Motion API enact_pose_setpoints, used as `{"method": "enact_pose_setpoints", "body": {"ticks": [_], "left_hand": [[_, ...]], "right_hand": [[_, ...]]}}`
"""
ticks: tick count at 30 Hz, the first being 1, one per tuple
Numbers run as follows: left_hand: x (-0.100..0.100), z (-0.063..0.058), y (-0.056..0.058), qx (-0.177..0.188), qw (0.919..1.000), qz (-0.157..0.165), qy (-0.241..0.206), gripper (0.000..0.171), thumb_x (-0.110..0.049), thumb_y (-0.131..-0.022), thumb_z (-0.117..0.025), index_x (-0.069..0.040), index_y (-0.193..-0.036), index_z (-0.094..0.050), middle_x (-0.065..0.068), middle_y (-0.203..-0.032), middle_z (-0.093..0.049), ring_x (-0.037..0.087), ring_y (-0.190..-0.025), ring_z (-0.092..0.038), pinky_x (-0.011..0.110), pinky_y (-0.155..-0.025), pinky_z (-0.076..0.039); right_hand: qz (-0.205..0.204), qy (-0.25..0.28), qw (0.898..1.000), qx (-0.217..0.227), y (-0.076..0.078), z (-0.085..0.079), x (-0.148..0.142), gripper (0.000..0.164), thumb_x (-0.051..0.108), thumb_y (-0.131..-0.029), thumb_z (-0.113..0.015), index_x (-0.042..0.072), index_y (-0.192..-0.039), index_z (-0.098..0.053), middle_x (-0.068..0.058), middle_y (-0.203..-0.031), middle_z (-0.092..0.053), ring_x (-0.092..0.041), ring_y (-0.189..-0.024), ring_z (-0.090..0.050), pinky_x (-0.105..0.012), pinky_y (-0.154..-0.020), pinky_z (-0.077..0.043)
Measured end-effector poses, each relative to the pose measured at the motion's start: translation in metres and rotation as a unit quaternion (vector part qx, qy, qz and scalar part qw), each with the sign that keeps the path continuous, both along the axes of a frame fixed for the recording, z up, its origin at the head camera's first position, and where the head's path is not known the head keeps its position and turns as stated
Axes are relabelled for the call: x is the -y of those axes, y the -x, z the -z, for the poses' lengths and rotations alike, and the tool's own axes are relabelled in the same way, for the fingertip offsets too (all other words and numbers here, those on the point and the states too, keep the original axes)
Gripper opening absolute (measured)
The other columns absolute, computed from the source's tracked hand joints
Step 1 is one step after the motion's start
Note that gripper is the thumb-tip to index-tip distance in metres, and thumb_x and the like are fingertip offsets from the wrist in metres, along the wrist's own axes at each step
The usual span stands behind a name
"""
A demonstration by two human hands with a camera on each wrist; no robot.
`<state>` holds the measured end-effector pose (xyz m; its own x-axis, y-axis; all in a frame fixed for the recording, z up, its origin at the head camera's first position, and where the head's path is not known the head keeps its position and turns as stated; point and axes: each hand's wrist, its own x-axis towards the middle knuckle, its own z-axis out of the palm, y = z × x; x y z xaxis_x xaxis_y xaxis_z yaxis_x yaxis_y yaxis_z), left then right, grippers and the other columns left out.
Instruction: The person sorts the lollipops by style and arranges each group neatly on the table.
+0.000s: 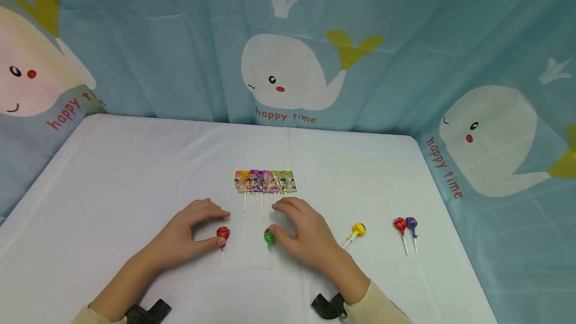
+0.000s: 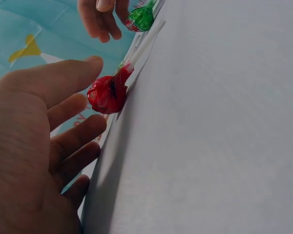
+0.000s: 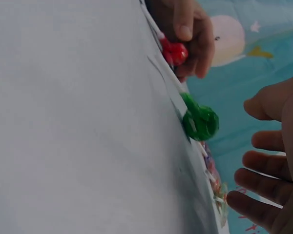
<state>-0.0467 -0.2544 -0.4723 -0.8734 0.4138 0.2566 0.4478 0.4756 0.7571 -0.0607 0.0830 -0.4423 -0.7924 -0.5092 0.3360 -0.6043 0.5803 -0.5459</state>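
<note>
Weight should be low for both the red lollipop [image 1: 223, 232] and the green lollipop [image 1: 269, 237]: hard candy ball, thin stiff stick, probably easy to lift with two fingers. Wrappers look slick, so the round heads may roll or slip under a one-sided push; candy likely chips if dropped. Best hold is thumb and index across the sides of the head, or a pinch at the twisted neck (bare stick would do too, but it's skinny and the head would swing). Both lie on the white tablecloth [image 1: 135, 189], side by side and apart, between the two hands, sticks toward the person, nearer than the row of wrapped lollipops [image 1: 265, 182]. Left hand [image 1: 184, 241] is spread, thumb at the red head, nothing gripped; thumb contact, can't tell. Right hand [image 1: 308, 234] is spread as well, thumb just beside the green head, nothing gripped. Looks: red one is shiny, crinkled foil-like wrap with a dark mark; green one is glossy with a reddish patch on top; both sticks white.
</note>
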Motion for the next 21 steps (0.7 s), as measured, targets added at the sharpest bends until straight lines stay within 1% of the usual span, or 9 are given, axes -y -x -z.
{"method": "enact_pose_setpoints", "body": {"ticks": [2, 5, 9, 14, 17, 21], "left_hand": [[-0.001, -0.001, -0.003, -0.003, 1.0, -0.003, -0.002, 0.049, -0.02, -0.084, -0.098, -0.025, -0.129, -0.078, -0.012, -0.127, -0.07, 0.032, -0.136, -0.057, 0.011, -0.121, -0.025], [-0.003, -0.001, -0.005, -0.008, 1.0, -0.005, -0.002, 0.045, -0.019, -0.085, -0.097, -0.026, -0.126, -0.078, -0.012, -0.127, -0.071, 0.033, -0.136, -0.058, 0.011, -0.122, -0.025], [-0.007, -0.001, -0.003, -0.019, 0.9998, 0.002, 0.0, 0.041, -0.016, -0.085, -0.096, -0.026, -0.121, -0.08, -0.015, -0.122, -0.073, 0.028, -0.133, -0.059, 0.014, -0.124, -0.025], [-0.006, -0.001, -0.004, -0.029, 0.9995, 0.008, -0.004, 0.038, -0.011, -0.085, -0.095, -0.026, -0.116, -0.081, -0.016, -0.116, -0.073, 0.024, -0.128, -0.059, 0.016, -0.126, -0.026], [-0.005, -0.002, -0.004, -0.024, 0.9996, 0.011, -0.002, 0.036, -0.01, -0.086, -0.094, -0.027, -0.115, -0.081, -0.016, -0.115, -0.073, 0.023, -0.129, -0.059, 0.016, -0.126, -0.025], [-0.002, -0.004, -0.005, -0.013, 0.9999, 0.011, -0.003, 0.033, -0.012, -0.088, -0.093, -0.029, -0.114, -0.081, -0.017, -0.115, -0.073, 0.023, -0.129, -0.059, 0.015, -0.125, -0.026]], "right_hand": [[0.002, 0.013, 1.0, 0.018, -0.005, 0.0, 0.001, 0.041, 0.029, -0.099, -0.082, 0.011, -0.134, -0.074, 0.003, -0.137, -0.068, -0.015, -0.132, -0.063, -0.039, -0.11, -0.056], [0.008, 0.026, 0.999, 0.026, -0.012, 0.0, 0.002, 0.039, 0.027, -0.098, -0.082, 0.01, -0.132, -0.075, 0.005, -0.134, -0.069, -0.014, -0.131, -0.063, -0.04, -0.107, -0.058], [0.013, 0.033, 0.999, 0.017, -0.016, 0.002, 0.003, 0.037, 0.022, -0.096, -0.083, 0.009, -0.129, -0.075, 0.004, -0.13, -0.07, -0.016, -0.127, -0.066, -0.041, -0.106, -0.058], [0.008, 0.039, 0.999, 0.004, -0.018, 0.006, 0.004, 0.036, 0.021, -0.096, -0.083, 0.007, -0.128, -0.076, 0.002, -0.128, -0.072, -0.017, -0.126, -0.067, -0.04, -0.107, -0.058], [0.009, 0.043, 0.999, 0.001, -0.018, 0.009, 0.005, 0.036, 0.023, -0.096, -0.084, 0.007, -0.128, -0.076, 0.002, -0.128, -0.072, -0.017, -0.127, -0.067, -0.04, -0.108, -0.057], [0.007, 0.048, 0.999, 0.01, -0.018, 0.012, 0.007, 0.036, 0.024, -0.098, -0.083, 0.007, -0.129, -0.076, 0.003, -0.13, -0.072, -0.017, -0.128, -0.066, -0.039, -0.109, -0.056]]}}
